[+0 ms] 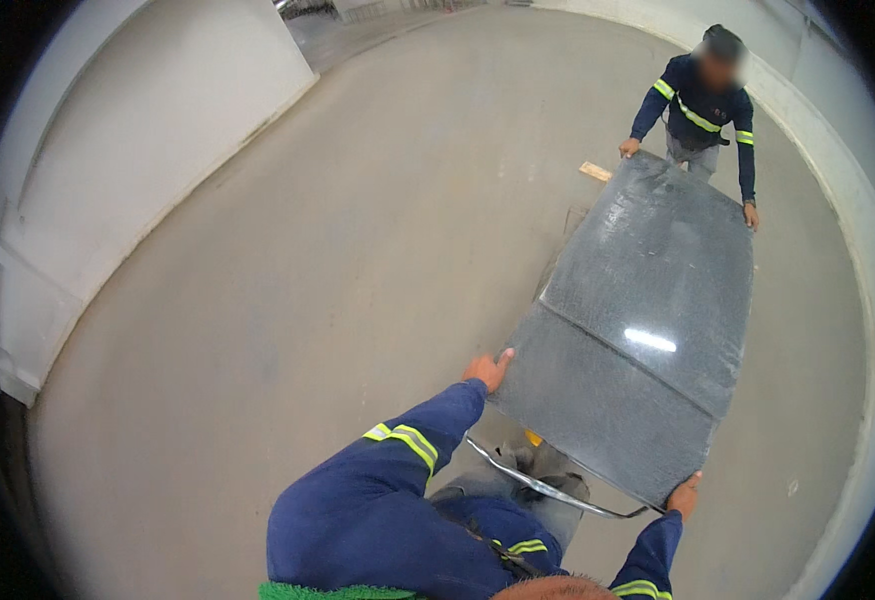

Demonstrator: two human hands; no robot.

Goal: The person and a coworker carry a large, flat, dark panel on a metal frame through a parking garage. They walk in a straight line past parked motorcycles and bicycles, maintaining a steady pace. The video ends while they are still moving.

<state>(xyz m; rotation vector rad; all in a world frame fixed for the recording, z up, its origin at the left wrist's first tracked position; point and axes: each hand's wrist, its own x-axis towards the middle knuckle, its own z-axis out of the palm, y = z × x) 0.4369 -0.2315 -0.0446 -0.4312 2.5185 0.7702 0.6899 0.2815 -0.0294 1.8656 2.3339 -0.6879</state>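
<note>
A large dark grey slab, shiny and dusty, lies in front of me at the right. My left hand grips its near left corner, thumb on top and fingers hidden under the edge. At the near right corner, my right hand is closed on the same slab. A straight seam or step crosses the surface, and beyond it a longer grey part extends away; whether the two are separate pieces I cannot tell. A co-worker in a dark blue top with reflective bands holds the far corners with both hands.
Below the slab's near edge curves a chrome handlebar, apparently part of a cart mostly hidden underneath. A wooden strip sticks out at the far left side. White walls border the grey floor on the left and right.
</note>
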